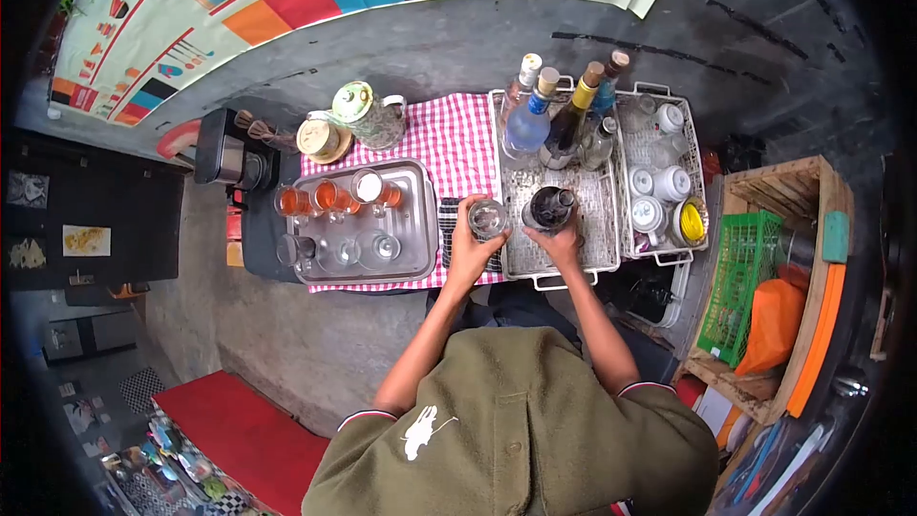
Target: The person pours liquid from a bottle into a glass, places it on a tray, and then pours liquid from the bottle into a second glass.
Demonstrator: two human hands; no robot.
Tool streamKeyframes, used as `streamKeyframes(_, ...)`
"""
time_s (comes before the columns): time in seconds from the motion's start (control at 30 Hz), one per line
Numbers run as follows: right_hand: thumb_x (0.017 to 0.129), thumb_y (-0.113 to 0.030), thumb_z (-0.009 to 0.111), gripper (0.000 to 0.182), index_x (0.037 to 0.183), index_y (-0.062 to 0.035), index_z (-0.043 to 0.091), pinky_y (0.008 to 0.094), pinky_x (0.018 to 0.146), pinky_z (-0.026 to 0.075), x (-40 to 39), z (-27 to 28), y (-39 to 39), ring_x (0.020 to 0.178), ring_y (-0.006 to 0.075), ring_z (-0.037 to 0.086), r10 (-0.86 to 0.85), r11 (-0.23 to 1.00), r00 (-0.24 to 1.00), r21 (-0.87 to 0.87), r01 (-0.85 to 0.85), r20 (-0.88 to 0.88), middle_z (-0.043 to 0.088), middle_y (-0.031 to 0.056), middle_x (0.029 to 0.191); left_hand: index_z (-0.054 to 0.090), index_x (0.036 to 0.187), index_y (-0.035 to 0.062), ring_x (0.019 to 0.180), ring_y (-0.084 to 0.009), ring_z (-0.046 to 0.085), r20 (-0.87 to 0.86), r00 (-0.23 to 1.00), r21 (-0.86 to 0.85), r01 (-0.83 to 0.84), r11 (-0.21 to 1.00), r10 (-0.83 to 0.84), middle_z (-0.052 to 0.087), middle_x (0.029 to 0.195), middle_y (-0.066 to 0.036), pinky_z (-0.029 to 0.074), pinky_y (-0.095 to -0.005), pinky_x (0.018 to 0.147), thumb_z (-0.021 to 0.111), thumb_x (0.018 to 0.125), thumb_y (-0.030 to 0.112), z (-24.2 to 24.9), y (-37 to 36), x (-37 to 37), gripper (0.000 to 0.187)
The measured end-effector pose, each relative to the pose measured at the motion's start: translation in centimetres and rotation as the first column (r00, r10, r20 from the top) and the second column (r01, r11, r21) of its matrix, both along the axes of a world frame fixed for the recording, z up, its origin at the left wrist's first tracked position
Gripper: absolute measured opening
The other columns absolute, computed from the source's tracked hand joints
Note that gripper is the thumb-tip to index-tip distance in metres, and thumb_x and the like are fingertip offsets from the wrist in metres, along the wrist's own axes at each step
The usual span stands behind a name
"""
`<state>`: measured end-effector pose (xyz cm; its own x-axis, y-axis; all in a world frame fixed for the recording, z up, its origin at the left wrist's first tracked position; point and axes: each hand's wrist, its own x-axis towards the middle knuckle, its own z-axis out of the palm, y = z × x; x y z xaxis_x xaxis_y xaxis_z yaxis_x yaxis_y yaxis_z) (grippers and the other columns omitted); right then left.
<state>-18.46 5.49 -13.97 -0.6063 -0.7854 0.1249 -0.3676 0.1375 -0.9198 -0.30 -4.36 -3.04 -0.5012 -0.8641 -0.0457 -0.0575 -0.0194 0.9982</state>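
My left hand (470,241) is wrapped round a clear drinking glass (488,221), held near the left edge of a white wire basket (535,279). Close beside it, my right hand (560,243) grips a dark glass bottle (548,210), its open mouth facing up toward me. The bottle is over the front part of the basket. Behind it in the same basket stand several tall bottles, among them a blue one (527,126) and a dark one with a yellow neck (570,119).
Left of my hands, a metal tray (420,229) holds glasses of reddish drink (328,197) and upturned-looking clear glasses (386,247). A lidded glass pitcher (382,122) stands behind on checkered cloth (449,134). A second rack (659,250) of white-lidded jars and a wooden crate (821,191) are right.
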Motion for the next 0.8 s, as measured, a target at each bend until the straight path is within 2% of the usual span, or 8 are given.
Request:
streamKeyframes(0.07, 0.063, -0.026, 0.095, 0.115, 0.151, -0.0021, 0.026, 0.0423, 0.11, 0.04, -0.5, -1.4, 0.0, 0.134, 0.0325, 0.046, 0.039, 0.998, 0.999, -0.053, -0.04, -0.015, 0.042, 0.0204, 0.146, 0.045, 0.129, 0.0042, 0.109, -0.0141, 0.058, 0.014, 1.0, -0.031, -0.007, 0.999, 0.008, 0.057, 0.117, -0.007, 0.048, -0.029, 0.094, 0.078, 0.076, -0.002, -0.8, 0.3, 0.1, 0.062)
streamKeyframes(0.27, 0.064, -0.024, 0.095, 0.11, 0.149, -0.0026, 0.029, 0.0387, 0.1, 0.048, -1.4, 0.8, -0.6, 0.119, 0.0272, 0.059, 0.128, 0.991, 0.988, -0.038, -0.125, 0.081, 0.054, 0.0165, 0.135, 0.048, 0.128, 0.0042, 0.108, -0.0132, 0.058, 0.022, 1.0, 0.007, -0.018, 1.0, 0.017, 0.058, 0.115, -0.006, 0.047, -0.0282, 0.094, 0.079, 0.075, -0.001, -0.5, 1.4, -0.4, 0.063)
streamKeyframes(0.47, 0.066, -0.022, 0.093, 0.086, 0.136, -0.0031, 0.046, 0.0372, 0.091, 0.053, -2.0, -1.3, -0.6, 0.105, 0.0245, 0.067, 0.18, 0.984, 0.979, -0.011, -0.18, 0.095, 0.067, 0.013, 0.114, 0.049, 0.13, 0.004, 0.11, -0.0139, 0.058, 0.026, 0.999, -0.01, -0.018, 1.0, 0.019, 0.06, 0.117, -0.006, 0.048, -0.0298, 0.096, 0.082, 0.074, -0.001, -0.7, 1.3, -0.9, 0.065)
streamKeyframes(0.6, 0.066, -0.022, 0.092, 0.077, 0.129, -0.0041, 0.051, 0.0373, 0.088, 0.054, -1.3, -1.2, -0.7, 0.1, 0.0239, 0.069, 0.125, 0.992, 0.983, -0.015, -0.124, 0.135, 0.069, 0.0121, 0.11, 0.05, 0.131, 0.0037, 0.11, -0.0142, 0.058, 0.027, 1.0, -0.016, -0.004, 1.0, 0.005, 0.06, 0.117, -0.007, 0.048, -0.0299, 0.095, 0.082, 0.074, 0.0, -0.7, 1.2, -1.0, 0.066)
streamKeyframes(0.8, 0.065, -0.023, 0.093, 0.072, 0.123, -0.0049, 0.054, 0.0377, 0.087, 0.054, -1.0, -0.5, -0.8, 0.1, 0.0239, 0.07, 0.081, 0.996, 0.992, -0.051, -0.076, 0.093, 0.071, 0.0121, 0.107, 0.05, 0.133, 0.0026, 0.109, -0.015, 0.059, 0.049, 0.999, -0.072, -0.018, 0.997, 0.021, 0.06, 0.119, -0.007, 0.048, -0.0299, 0.095, 0.082, 0.073, 0.001, -0.6, 1.6, -1.0, 0.067)
